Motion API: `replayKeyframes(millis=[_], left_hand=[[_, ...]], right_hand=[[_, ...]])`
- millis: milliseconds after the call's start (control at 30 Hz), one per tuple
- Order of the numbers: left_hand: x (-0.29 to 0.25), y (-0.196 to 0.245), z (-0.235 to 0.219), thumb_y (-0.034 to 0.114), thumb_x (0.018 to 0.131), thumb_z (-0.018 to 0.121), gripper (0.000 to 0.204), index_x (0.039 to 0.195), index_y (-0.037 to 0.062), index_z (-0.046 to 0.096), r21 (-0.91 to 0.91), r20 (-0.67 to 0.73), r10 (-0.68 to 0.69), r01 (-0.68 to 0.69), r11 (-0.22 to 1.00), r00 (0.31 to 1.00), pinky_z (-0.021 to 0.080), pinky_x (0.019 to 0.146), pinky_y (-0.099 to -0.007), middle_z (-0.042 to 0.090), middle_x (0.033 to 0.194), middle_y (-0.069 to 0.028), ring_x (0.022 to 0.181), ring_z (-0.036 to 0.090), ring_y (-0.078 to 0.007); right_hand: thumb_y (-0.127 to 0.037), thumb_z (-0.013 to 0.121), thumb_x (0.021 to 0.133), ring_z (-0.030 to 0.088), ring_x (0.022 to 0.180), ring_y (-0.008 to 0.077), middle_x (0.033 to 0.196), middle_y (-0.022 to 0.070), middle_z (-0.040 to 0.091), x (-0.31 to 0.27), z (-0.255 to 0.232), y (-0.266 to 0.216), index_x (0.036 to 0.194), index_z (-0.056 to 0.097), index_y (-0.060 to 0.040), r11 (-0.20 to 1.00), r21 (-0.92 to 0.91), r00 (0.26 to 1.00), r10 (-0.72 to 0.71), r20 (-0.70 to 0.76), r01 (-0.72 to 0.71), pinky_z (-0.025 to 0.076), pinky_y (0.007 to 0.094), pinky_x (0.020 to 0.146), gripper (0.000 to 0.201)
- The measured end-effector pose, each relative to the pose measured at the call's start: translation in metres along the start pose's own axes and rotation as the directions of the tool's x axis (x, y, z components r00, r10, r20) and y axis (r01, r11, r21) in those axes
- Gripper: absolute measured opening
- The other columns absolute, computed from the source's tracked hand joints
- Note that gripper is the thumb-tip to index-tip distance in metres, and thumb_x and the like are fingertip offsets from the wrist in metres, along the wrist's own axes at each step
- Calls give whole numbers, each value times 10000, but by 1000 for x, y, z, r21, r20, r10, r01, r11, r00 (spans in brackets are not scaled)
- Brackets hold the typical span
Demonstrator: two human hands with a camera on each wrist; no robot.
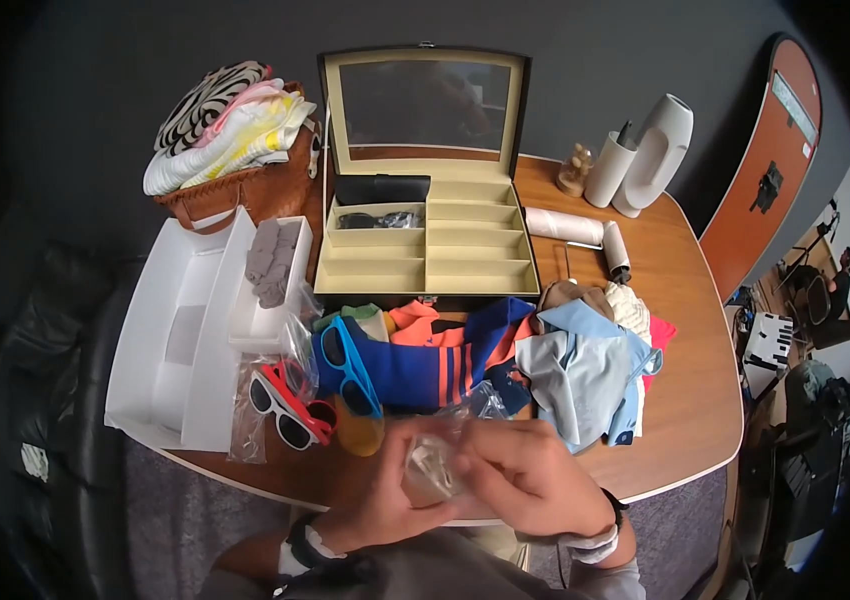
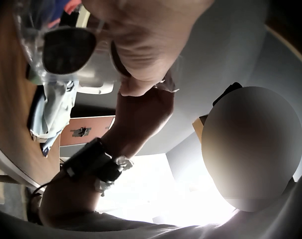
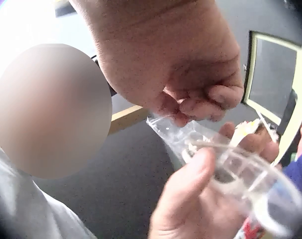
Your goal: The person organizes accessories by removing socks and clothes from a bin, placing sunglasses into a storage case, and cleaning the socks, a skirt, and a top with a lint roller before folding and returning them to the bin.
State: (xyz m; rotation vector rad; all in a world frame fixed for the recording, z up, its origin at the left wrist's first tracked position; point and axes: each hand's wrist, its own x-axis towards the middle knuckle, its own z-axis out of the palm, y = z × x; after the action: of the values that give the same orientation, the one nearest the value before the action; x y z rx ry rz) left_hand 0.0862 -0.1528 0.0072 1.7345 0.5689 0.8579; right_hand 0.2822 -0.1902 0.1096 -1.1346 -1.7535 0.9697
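Observation:
At the table's front edge, my left hand [image 1: 390, 490] holds a pair of sunglasses [image 2: 69, 50] in a clear plastic bag [image 1: 430, 468]. Its dark lens shows in the left wrist view; in the right wrist view, my left thumb lies over the pale frame. The fingers of my right hand [image 1: 525, 470] are curled and pinch the end of the bag [image 3: 173, 130]. Just beyond the hands lie blue-framed sunglasses [image 1: 347, 368] on a dark blue striped cloth [image 1: 410, 375]. Red and white sunglasses [image 1: 290, 408] lie to the left.
An open compartment box [image 1: 375, 275] stands at the back, with a black case [image 1: 382, 189] and bagged dark glasses [image 1: 380, 221] inside. White boxes [image 1: 150, 350] and a brown basket [image 1: 245, 195] of cloths are left. Light blue cloth [image 1: 575, 370] and cardboard tubes [image 1: 565, 226] lie right.

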Motion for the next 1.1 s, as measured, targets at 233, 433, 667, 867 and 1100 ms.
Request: replayKeyframes(millis=[233, 433, 667, 867, 1100], left_hand=[[11, 24, -24, 173, 772, 843, 650, 1311, 27, 510, 332, 62, 64, -81, 940, 996, 509, 941, -436, 614, 1195, -170, 1089, 635, -340], [28, 38, -51, 208, 731, 854, 567, 1194, 19, 586, 609, 180, 63, -161, 777, 982, 535, 894, -429, 649, 1119, -136, 1020, 658, -334], [70, 54, -68, 220, 762, 836, 565, 1230, 46, 571, 787, 304, 71, -292, 543, 950, 496, 923, -450, 628, 1098, -135, 1061, 626, -336], [128, 19, -112, 209, 943, 734, 428, 1262, 14, 525, 573, 190, -148, 13, 819, 970, 544, 850, -424, 696, 1059, -187, 970, 705, -333], [201, -26, -171, 92, 954, 667, 304, 1238, 30, 577, 667, 161, 0, -109, 737, 987, 524, 903, -409, 710, 1087, -166, 1016, 702, -337]], right_hand=[[-17, 664, 904, 641, 577, 251, 765, 139, 633, 4, 1, -9, 1013, 642, 13, 978, 34, 970, 208, -130, -205, 484, 335, 533, 115], [56, 641, 889, 683, 656, 184, 791, 116, 692, 4, -11, 24, 1046, 659, -7, 988, -141, 966, 28, -259, -67, 517, 288, 602, 171], [-86, 731, 909, 681, 726, 384, 753, 176, 642, 44, -16, 21, 1188, 593, 11, 950, -302, 977, -135, -166, 80, 535, 409, 673, 326], [-95, 712, 929, 674, 657, 268, 714, 182, 662, 83, -36, 66, 1049, 693, 14, 912, -358, 977, 160, -142, -201, 507, 355, 627, 163], [-90, 631, 925, 702, 780, 431, 816, 247, 707, 176, -54, 147, 1044, 690, -21, 763, -646, 982, -110, -152, -14, 545, 511, 720, 150]])
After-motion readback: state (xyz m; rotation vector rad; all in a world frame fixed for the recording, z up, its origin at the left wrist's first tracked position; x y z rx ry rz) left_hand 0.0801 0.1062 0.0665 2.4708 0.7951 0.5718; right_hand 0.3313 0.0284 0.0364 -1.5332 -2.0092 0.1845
